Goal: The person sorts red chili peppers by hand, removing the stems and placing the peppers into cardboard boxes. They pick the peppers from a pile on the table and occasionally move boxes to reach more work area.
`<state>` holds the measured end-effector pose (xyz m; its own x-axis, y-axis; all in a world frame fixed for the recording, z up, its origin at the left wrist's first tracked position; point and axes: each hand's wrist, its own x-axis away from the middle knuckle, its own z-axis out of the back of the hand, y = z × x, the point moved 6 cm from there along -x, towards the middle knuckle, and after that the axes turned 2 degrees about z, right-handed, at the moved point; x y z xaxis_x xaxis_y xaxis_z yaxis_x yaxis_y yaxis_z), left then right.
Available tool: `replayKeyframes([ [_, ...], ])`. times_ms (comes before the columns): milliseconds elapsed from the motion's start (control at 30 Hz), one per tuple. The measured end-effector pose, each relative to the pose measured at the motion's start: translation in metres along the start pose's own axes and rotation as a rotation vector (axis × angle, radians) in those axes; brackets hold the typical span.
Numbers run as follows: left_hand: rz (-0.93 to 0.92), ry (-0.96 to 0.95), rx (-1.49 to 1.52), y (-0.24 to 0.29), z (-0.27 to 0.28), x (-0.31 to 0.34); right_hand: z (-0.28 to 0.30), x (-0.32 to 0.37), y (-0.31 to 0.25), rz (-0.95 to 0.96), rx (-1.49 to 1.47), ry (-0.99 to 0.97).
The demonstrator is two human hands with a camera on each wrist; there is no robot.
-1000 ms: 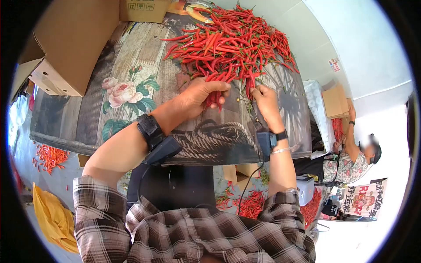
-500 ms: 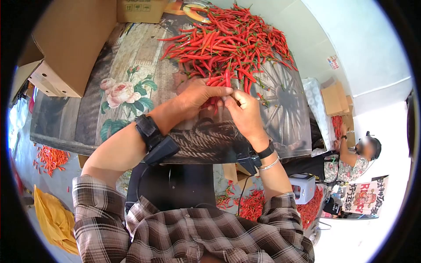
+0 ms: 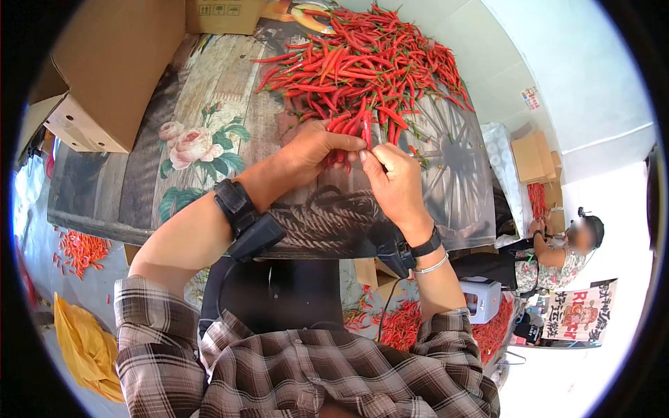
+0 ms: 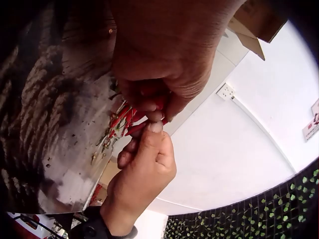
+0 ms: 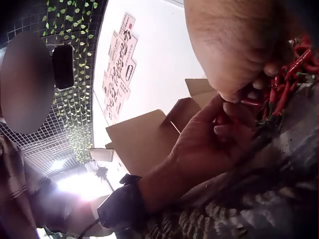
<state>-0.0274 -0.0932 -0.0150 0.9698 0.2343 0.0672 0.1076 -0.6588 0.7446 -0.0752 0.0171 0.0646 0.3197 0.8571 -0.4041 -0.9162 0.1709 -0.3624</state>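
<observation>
A large heap of red chili peppers (image 3: 369, 63) with green stems covers the back of the table. My left hand (image 3: 313, 150) grips several chilies in its curled fingers, some poking out below the palm. One upright chili (image 3: 367, 127) stands at the left thumb tip. There my right hand (image 3: 396, 180) meets the left, its thumb and forefinger pinching the lower end of that chili. In the left wrist view the fingertips of my right hand (image 4: 142, 167) are right at the left thumb. The right wrist view shows my left hand (image 5: 229, 50) covering most of the held chilies.
A big cardboard box (image 3: 118, 70) stands on the table's left, a smaller carton (image 3: 226, 15) behind it. Loose stems and chilies (image 3: 417, 150) lie right of my hands. More chilies (image 3: 80, 251) and a yellow cloth (image 3: 83, 345) are on the floor. Another person (image 3: 557, 254) works at right.
My right hand has come left from the heap's front edge to the left thumb, bringing a chili. The left hand stays nearly still. The other person's arm has lowered from the box.
</observation>
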Motion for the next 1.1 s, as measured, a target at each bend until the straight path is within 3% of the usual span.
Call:
replayKeyframes([
  [67,0.069,-0.046,-0.019,-0.003,-0.003,0.001,0.0,0.0,0.001,-0.008,-0.078,0.01],
  [200,0.06,-0.034,-0.015,-0.001,-0.002,0.0,-0.001,0.001,0.002,0.008,-0.052,-0.005],
  [267,0.013,0.073,0.062,0.001,0.005,-0.002,0.001,0.003,0.001,0.016,-0.01,-0.032],
  [400,0.017,0.039,0.083,0.003,0.002,-0.002,-0.002,0.007,-0.003,0.027,0.019,-0.04],
  [600,0.001,0.001,-0.073,0.001,0.0,-0.002,-0.006,0.011,0.0,0.088,0.098,-0.091],
  [700,0.024,-0.025,-0.136,-0.001,-0.005,0.001,0.001,0.007,0.014,0.055,-0.093,-0.136],
  [767,0.007,-0.053,-0.173,0.001,-0.015,0.007,0.001,0.01,0.047,-0.437,-0.627,-0.126],
  [800,0.102,-0.12,-0.172,-0.001,-0.02,0.01,0.0,0.009,0.047,-0.494,-0.813,-0.148],
  [833,0.101,-0.124,-0.174,-0.003,-0.018,0.01,-0.001,0.011,0.05,-0.493,-0.812,-0.144],
  [933,0.073,-0.211,-0.173,-0.004,-0.023,0.01,-0.018,0.019,0.051,-0.661,-1.303,-0.122],
  [1033,0.078,-0.226,-0.18,-0.003,-0.024,0.011,-0.023,0.019,0.039,-0.715,-1.498,-0.051],
  [1100,0.067,-0.165,-0.149,-0.002,-0.02,0.01,-0.029,0.018,0.045,-0.673,-1.465,0.037],
])
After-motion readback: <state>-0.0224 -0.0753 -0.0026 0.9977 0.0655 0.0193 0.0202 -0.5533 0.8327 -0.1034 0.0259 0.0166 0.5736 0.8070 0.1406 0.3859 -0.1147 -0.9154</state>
